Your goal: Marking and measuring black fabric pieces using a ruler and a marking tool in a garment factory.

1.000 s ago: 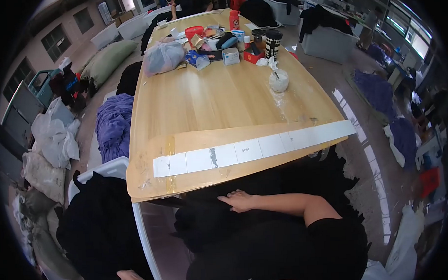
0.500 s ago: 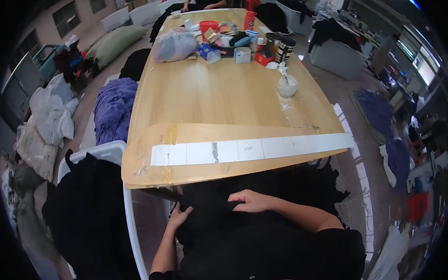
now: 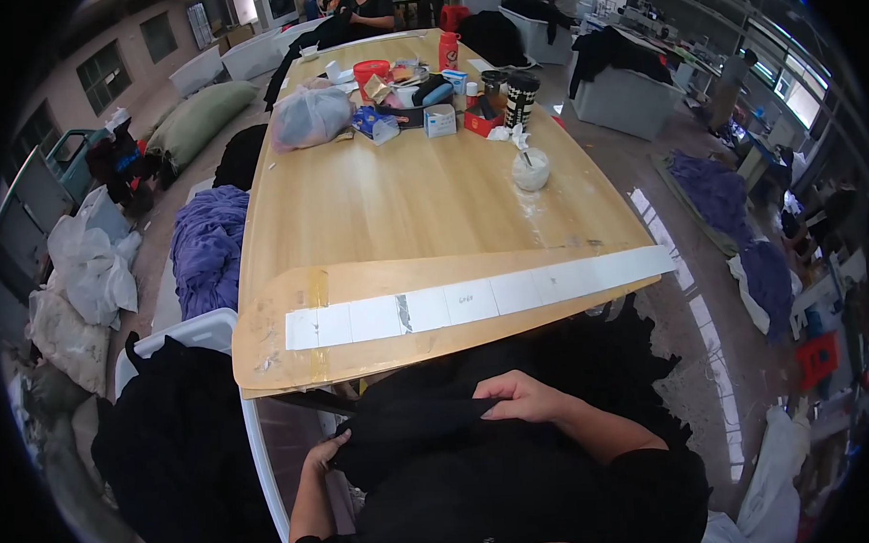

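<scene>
A piece of black knitted-looking cloth (image 3: 416, 427) is stretched between my two hands, just below the near edge of the table. My left hand (image 3: 324, 453) has its fingers closed on the cloth's left end. The right end is pinched between thumb and fingers of my right hand (image 3: 523, 399). More black cloth lies over my lap and under the table edge. Against my dark shirt, the lower border of the held piece is hard to make out.
The wooden table (image 3: 403, 206) carries a board with a white marked strip (image 3: 474, 301). Farther back are a jar of white paste (image 3: 531, 170), a plastic bag (image 3: 310, 118) and mixed supplies. A white bin (image 3: 254, 450) of black cloth stands left. Another person (image 3: 373, 10) sits at the far end.
My right hand has closed on the cloth, and my left fingers have closed on its other end. The cloth is now raised and stretched between them. The view has shifted slightly.
</scene>
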The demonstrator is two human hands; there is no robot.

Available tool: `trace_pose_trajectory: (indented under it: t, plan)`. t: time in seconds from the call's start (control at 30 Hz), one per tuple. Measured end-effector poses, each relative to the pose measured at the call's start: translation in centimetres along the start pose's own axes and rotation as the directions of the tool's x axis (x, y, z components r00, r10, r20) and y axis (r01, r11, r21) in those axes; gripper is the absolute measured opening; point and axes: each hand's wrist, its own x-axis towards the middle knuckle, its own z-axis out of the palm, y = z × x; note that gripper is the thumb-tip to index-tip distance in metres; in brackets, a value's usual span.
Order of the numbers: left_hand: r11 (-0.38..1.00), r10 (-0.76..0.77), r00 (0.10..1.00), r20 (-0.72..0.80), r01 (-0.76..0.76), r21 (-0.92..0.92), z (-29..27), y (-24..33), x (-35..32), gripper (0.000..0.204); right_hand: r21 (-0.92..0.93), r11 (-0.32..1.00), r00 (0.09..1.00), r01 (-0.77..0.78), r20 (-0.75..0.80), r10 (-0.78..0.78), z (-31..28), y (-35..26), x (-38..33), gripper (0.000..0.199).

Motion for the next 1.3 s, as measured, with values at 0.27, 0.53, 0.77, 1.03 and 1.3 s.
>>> trace_pose_trajectory:
  t: [0.27,0.53,0.77,1.03,1.3]
  plan:
    - [0.848,0.271,0.911,0.312,-0.072,-0.525,-3.6,-2.6,-1.8,0.048,0.349,0.900,0.960,0.261,0.002,-0.279,0.8,-4.9,-2.5,0.013]
    - [0.921,0.223,0.898,0.380,-0.322,0.220,-1.5,1.0,-0.5,0.031,-0.373,0.907,0.936,-0.194,0.208,0.285,-3.2,-1.4,-6.0,0.013]
    - [0.428,0.745,0.666,-0.037,-0.434,0.793,-1.4,0.4,1.7,0.021,-0.845,0.255,0.599,-0.469,-0.092,0.796,-1.0,7.8,-8.8,0.025]
    - [0.877,0.422,0.894,0.148,-0.444,0.182,0.0,1.0,0.4,0.035,-0.865,0.175,0.418,-0.470,-0.044,0.907,-1.8,8.6,-4.8,0.026]
    - [0.856,0.509,0.852,0.124,-0.484,-0.183,-0.2,5.2,-2.2,0.012,-0.903,0.230,0.611,-0.363,-0.044,0.791,-1.1,10.6,-7.0,0.021]
